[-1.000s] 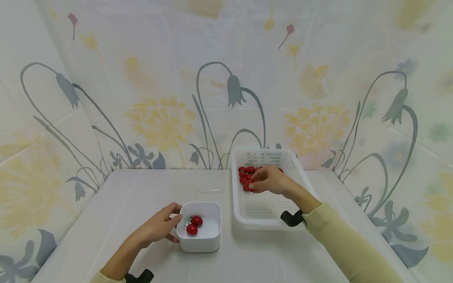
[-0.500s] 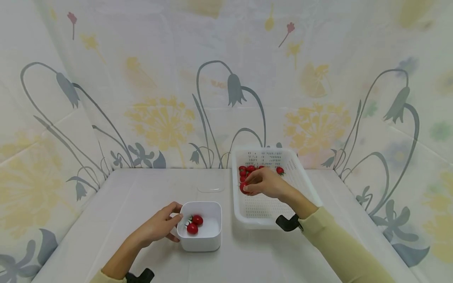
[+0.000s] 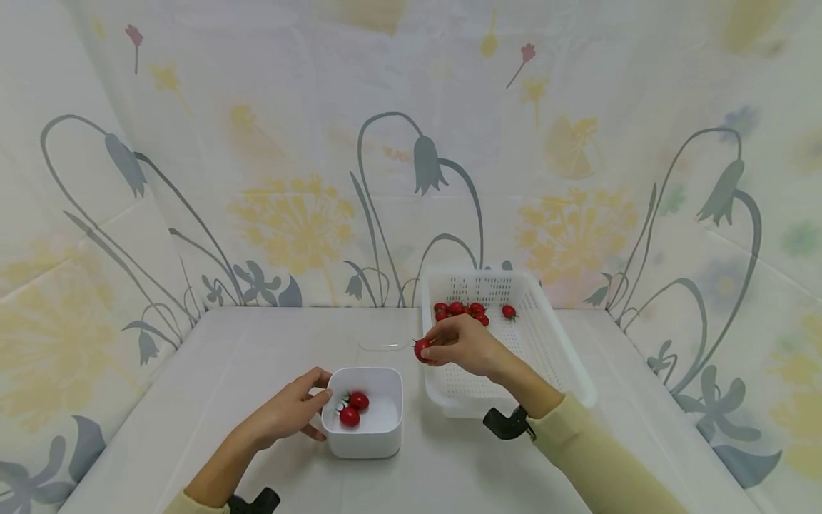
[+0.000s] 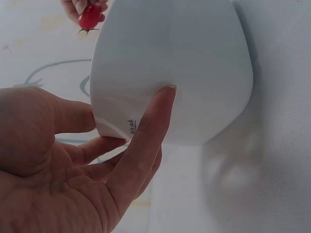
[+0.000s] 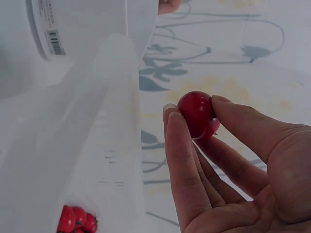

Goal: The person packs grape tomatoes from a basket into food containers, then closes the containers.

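My left hand (image 3: 285, 412) grips the left side of a small white box (image 3: 364, 446), its fingertips against the wall in the left wrist view. Two red tomatoes (image 3: 349, 416) with green stems lie inside the box. Between thumb and fingers my right hand (image 3: 464, 348) pinches a red tomato (image 3: 421, 350), above the left rim of a white perforated basket (image 3: 565, 350). Behind that tomato (image 5: 195, 114) more red shows in the right wrist view; whether it is a second one I cannot tell. Several tomatoes (image 3: 456, 308) lie at the back of the basket.
A clear, thin-edged lid or tray (image 3: 384, 348) lies on the white table (image 3: 270, 350) behind the box. The basket stands to the box's right, further back. A flower-patterned cloth (image 3: 308, 143) hangs behind the table.
My right hand has moved left and toward me from the basket's tomatoes, carrying the pinched tomato to the left rim. My left hand and the box have stayed in place.
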{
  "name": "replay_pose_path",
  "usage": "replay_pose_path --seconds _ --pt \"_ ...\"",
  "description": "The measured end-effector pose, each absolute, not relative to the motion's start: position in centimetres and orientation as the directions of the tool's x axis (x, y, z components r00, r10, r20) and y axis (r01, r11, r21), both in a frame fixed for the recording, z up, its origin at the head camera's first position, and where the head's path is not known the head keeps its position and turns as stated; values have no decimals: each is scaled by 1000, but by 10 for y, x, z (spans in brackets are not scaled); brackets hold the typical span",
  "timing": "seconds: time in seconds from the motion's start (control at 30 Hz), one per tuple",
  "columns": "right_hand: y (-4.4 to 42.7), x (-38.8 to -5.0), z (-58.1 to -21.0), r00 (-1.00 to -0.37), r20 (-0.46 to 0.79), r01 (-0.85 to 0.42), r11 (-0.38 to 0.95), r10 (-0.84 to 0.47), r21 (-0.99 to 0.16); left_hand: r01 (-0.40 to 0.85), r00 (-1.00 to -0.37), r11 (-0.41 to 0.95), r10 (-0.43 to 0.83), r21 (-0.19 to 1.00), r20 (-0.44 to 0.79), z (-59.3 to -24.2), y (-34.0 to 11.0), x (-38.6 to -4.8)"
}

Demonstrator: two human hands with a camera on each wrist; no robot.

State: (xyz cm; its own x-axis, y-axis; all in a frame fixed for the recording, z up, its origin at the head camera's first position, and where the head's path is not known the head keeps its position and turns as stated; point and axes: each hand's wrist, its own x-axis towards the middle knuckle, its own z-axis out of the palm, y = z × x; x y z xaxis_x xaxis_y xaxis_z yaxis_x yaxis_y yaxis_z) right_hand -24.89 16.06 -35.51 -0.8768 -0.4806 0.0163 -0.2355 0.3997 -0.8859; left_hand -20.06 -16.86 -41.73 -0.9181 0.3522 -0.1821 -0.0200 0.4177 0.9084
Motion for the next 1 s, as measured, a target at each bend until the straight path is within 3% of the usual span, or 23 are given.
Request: replay_pose_path --seconds 0.37,1.0 --pt "133 -239 -365 -857 48 -296 414 -513 -861 -20 -920 419 348 908 -181 -416 -168 -199" --pt "87 -236 -388 -838 76 -423 555 -540 -716 -21 -915 422 358 906 -187 -416 -169 -199"
